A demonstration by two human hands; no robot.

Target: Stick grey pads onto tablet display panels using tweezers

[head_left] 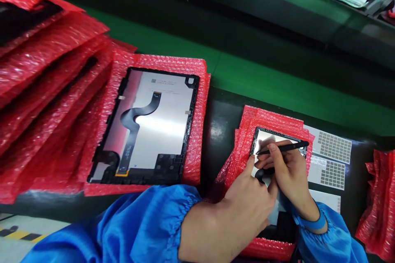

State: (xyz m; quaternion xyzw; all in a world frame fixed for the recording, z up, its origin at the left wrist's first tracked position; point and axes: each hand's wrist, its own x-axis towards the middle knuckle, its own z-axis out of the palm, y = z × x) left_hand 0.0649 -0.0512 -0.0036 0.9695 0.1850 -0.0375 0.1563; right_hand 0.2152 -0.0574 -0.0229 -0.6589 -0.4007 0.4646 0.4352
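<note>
Fingers of right hand (290, 176) gripping one stylus (290, 146), left hand (243, 209) open on near panel (268, 136), second panel (160, 131) alongside

- Left hand (243, 209) lies palm down, index finger stretched forward, other fingers loosely curled.
- Right hand (290, 174) is closed in a writing pinch, just beside the left.
- The 2 blue-sleeved forearms (138, 226) come in from below.

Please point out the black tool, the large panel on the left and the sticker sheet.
black tool (290, 146), head view, middle of its shaft.
large panel (166, 131), head view, its silver back.
sticker sheet (335, 147), head view, the grey squares.
</note>
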